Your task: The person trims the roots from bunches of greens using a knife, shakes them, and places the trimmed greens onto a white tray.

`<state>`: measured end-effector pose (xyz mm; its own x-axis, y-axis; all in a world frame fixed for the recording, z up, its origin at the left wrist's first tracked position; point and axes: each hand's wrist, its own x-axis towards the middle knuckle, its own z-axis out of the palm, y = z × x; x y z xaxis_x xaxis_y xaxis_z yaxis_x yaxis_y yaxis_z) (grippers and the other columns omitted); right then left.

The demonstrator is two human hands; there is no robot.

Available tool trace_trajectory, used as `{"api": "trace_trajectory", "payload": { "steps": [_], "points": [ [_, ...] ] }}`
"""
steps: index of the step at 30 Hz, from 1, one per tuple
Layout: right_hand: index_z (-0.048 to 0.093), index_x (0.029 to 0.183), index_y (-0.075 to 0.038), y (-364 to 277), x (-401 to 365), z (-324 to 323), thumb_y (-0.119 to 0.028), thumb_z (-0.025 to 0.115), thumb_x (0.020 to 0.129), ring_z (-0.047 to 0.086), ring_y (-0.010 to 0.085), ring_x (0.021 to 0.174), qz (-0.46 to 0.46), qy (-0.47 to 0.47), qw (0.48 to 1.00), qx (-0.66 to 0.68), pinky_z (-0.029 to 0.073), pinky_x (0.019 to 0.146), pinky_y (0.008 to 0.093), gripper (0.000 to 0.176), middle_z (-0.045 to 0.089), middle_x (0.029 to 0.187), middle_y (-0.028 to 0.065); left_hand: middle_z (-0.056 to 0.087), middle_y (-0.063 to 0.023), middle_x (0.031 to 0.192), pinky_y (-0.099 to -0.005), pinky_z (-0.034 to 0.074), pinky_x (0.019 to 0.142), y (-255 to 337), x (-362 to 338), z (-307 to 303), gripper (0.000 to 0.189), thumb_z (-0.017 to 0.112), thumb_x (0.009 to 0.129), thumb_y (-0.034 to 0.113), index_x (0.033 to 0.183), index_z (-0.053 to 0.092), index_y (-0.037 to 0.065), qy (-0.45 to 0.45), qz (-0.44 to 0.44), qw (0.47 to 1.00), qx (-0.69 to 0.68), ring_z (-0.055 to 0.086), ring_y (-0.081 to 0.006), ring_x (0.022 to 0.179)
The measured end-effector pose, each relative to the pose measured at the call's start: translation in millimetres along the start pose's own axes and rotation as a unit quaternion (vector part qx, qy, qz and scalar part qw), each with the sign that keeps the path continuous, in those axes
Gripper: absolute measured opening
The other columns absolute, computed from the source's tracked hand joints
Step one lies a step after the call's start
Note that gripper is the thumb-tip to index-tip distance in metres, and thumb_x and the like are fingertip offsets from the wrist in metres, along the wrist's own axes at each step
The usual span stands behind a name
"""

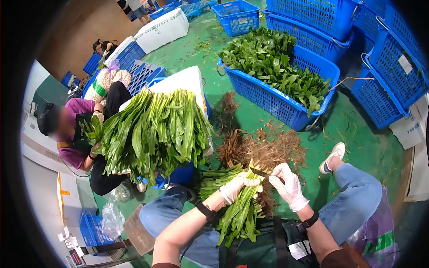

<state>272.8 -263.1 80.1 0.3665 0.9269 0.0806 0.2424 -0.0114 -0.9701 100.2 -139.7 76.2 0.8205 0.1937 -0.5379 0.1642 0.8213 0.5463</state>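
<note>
My left hand, in a white glove, is wrapped round a bunch of leafy greens whose leaves hang down toward my lap. Its pale stem ends point up. My right hand, gloved too, grips a knife with a dark blade, which lies at the stem ends just above my left hand. More greens lie to the left of that hand. Beyond the blade, brown roots are heaped on the green floor.
A large pile of greens rests on a white foam box. Beside it a co-worker holds leaves. A blue crate of greens stands ahead; stacked blue crates are at the upper right.
</note>
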Motion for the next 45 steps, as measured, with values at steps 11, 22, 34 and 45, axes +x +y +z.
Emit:
{"api": "trace_trajectory", "payload": {
  "steps": [11, 22, 34, 45],
  "points": [
    [0.05, 0.086, -0.009, 49.7, 4.3, -0.1, -0.013, 0.064, 0.089, 0.044, 0.0061, 0.063, 0.102, 0.063, 0.971, 0.206, 0.04, 0.058, 0.0234, 0.015, 0.048, 0.076, -0.0048, 0.068, -0.0096, 0.085, -0.0292, 0.052, 0.066, 3.6, -4.1, 9.6, 0.024, 0.069, 0.086, 0.009, 0.107, 0.061, 0.002, -0.021, 0.007, 0.991, 0.131, 0.064, -0.0158, 0.073],
    [0.049, 0.086, -0.007, 7.3, -1.7, -16.5, -0.01, 0.064, 0.089, 0.042, 0.0034, 0.069, 0.071, -0.017, 0.981, 0.182, 0.036, 0.062, 0.0199, 0.015, 0.046, 0.075, -0.0055, 0.068, -0.0038, 0.094, -0.0281, 0.053, 0.074, 1.7, 2.0, 8.1, 0.031, 0.072, 0.083, 0.003, 0.113, 0.062, 0.001, 0.031, 0.073, 0.974, 0.211, 0.066, -0.0133, 0.079],
    [0.05, 0.083, -0.007, 32.1, -6.6, -9.0, -0.014, 0.065, 0.088, 0.043, 0.0062, 0.065, 0.091, -0.05, 0.981, 0.166, 0.039, 0.062, 0.0237, 0.016, 0.045, 0.07, -0.0054, 0.069, -0.0047, 0.095, -0.0283, 0.053, 0.077, -10.1, 7.5, 4.4, 0.035, 0.072, 0.082, -0.001, 0.116, 0.061, 0.0, 0.044, 0.073, 0.867, 0.492, 0.065, -0.0129, 0.082],
    [0.046, 0.088, -0.011, 25.0, -5.8, -22.2, -0.012, 0.061, 0.091, 0.037, 0.0029, 0.064, 0.165, -0.006, 0.923, 0.348, 0.03, 0.055, 0.0189, 0.016, 0.043, 0.075, -0.0068, 0.065, -0.0003, 0.102, -0.026, 0.052, 0.084, -6.8, 0.4, 4.0, 0.046, 0.075, 0.079, 0.001, 0.121, 0.054, 0.002, -0.001, 0.138, 0.94, 0.312, 0.059, -0.0076, 0.092]
  ]
}}
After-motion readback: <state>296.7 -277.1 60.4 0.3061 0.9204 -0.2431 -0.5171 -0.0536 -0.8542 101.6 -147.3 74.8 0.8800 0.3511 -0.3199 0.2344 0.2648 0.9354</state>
